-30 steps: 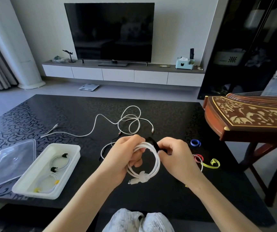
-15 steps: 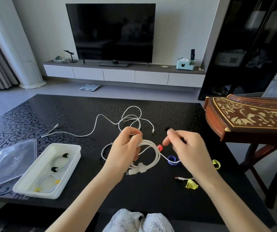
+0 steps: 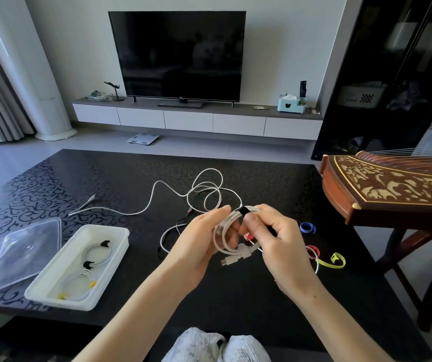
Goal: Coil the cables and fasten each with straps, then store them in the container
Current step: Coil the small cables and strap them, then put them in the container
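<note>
Gripping left hand (image 3: pixel 199 248): round white cable coil (image 3: pixel 225 229)
Right hand (image 3: pixel 280 244): pinches flat black strap (image 3: pixel 243 210)
Table (image 3: pixel 131 178): glossy, swirl-patterned

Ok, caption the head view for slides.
Left hand holds a coiled white cable; right hand pinches a black strap round it.

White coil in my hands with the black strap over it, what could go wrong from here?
1. The black strap covers only the top of the white coil; if the right hand loses its pinch, loops held by the left hand could spring open.
2. The plug ends dangle below and may snag the loose cable on the table.
</note>
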`<state>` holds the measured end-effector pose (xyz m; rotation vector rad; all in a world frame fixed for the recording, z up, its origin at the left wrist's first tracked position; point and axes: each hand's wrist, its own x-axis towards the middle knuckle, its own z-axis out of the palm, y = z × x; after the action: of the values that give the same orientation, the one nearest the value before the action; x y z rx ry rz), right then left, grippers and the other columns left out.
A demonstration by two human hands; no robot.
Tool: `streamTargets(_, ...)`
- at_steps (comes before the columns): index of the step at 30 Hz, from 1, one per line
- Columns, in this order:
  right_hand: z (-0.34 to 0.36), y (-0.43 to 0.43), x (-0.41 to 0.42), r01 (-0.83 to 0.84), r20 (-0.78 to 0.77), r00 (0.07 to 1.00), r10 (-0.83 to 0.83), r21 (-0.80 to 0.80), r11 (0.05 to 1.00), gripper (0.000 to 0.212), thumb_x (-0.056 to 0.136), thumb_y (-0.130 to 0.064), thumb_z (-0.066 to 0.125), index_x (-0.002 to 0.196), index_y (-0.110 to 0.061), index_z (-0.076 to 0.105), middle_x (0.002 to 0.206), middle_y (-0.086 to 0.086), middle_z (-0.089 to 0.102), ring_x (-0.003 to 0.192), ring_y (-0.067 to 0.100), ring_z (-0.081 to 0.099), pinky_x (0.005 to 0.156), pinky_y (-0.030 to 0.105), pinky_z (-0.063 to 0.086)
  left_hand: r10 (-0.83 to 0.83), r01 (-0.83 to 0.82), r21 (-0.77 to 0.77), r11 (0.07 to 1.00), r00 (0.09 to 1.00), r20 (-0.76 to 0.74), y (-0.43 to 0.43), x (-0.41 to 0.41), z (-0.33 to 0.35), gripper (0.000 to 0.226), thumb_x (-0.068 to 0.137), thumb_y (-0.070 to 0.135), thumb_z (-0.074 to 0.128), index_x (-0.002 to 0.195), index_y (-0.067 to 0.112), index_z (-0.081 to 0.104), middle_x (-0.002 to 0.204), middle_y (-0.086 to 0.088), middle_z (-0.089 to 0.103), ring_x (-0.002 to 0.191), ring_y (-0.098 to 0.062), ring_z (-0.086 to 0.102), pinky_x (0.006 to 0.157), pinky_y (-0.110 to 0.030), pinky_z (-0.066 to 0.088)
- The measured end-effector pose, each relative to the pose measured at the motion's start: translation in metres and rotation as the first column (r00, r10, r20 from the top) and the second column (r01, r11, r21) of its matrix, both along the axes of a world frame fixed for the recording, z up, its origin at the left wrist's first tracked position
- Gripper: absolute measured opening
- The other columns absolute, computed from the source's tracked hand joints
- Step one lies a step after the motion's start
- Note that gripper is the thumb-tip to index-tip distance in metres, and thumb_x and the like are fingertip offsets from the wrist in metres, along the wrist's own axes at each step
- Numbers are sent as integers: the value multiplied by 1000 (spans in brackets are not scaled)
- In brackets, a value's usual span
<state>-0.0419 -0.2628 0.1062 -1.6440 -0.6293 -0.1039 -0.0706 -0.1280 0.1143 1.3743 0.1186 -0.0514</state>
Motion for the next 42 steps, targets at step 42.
streamTargets(42, -4, -2, -10, 83, -156, 979, -131, -283, 956, 15, 94, -23, 55, 92, -17, 69, 62, -1, 64, 46, 8, 59, 42, 17, 43, 308, -379, 179, 908, 892, 330, -6, 19, -14, 35, 90, 12, 54, 61, 2, 39, 58, -1, 27, 56, -10, 27, 50, -18, 26)
